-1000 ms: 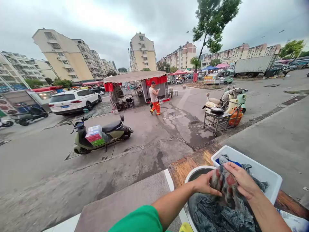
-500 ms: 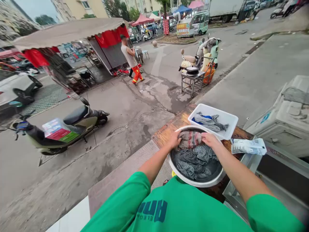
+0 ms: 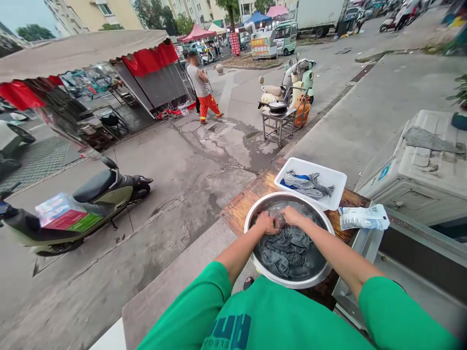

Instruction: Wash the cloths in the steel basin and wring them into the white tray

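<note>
A metal basin (image 3: 292, 284) of dark water stands on a wooden tabletop (image 3: 239, 203). Down in it, by the far side, my left hand (image 3: 266, 222) and my right hand (image 3: 292, 215) are close together, fingers closed on a striped reddish-grey cloth (image 3: 279, 221). Most of that cloth is hidden by the hands and the water. Wet dark-grey cloths (image 3: 282, 255) lie bunched in the nearer half of the basin, below my hands.
Behind the basin sits a white plastic tray (image 3: 338, 187) with grey and blue cloths (image 3: 308, 184). To its right lies a white plastic packet (image 3: 365, 217) beside a metal-framed unit (image 3: 408, 262). A scooter (image 3: 91, 204) is parked at left; a person (image 3: 200, 85) stands farther off.
Both hands have come closer together and lowered the striped cloth from the basin's far rim into the water, bunching it. The view has shifted slightly; the distant person has turned.
</note>
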Motion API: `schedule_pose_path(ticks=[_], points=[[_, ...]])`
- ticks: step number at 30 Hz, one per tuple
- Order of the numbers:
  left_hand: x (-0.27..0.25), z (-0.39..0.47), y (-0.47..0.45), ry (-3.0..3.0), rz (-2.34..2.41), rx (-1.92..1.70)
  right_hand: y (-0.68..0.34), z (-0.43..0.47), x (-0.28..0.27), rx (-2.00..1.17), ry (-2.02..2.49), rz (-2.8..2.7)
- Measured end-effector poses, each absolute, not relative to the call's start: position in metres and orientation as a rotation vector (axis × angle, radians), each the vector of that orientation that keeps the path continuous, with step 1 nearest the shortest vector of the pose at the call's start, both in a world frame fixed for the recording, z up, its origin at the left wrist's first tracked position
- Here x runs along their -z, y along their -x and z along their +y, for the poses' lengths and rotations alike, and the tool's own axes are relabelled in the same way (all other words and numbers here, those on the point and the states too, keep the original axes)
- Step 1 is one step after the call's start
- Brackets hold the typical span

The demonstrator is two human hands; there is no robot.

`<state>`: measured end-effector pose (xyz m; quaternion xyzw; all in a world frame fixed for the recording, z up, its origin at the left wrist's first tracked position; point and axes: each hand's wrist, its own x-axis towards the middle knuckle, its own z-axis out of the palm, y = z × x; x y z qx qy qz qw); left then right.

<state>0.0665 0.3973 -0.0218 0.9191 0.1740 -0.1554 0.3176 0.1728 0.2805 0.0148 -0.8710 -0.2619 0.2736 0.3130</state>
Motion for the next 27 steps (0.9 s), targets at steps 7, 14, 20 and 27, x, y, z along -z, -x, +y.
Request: schedule_pose_path(ticks=[7,14,20,27], points=[[-0.058,0.379,-0.061,-2.191,0.350,-0.170,-0.169,0.289,-0.130,-0.488,2.254,-0.983],[-0.143,0.400,-0.059,-2.241,-0.046,-0.256,-0.171,0.272,-0.201,-0.280,2.020,-0.875],[-0.123,0.413,-0.056,-2.184,-0.055,0.010,-0.190,0.250,-0.164,-0.372,2.145,-0.740],[-0.073,0.420,-0.048,-2.455,0.251,0.119,-0.190,0.245,-0.083,-0.591,2.451,-0.638]])
